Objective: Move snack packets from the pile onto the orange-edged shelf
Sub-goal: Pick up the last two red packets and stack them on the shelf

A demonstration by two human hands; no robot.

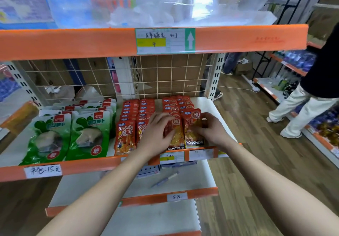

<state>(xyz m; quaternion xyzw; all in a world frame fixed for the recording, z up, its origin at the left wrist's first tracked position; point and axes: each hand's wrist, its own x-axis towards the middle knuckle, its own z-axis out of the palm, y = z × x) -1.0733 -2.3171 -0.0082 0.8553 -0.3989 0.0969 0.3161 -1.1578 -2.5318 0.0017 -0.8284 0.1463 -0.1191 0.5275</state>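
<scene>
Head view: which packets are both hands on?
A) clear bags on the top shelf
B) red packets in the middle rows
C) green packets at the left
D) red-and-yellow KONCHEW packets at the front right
D: the left hand and the right hand both sit on the KONCHEW packets at the front right of the orange-edged shelf.

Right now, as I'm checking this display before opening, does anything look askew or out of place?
Yes. The front red-and-yellow KONCHEW snack packet, pinched by the right hand, sits tilted against the straight rows behind. A purple-grey pen lies loose on the white lower shelf.
</scene>
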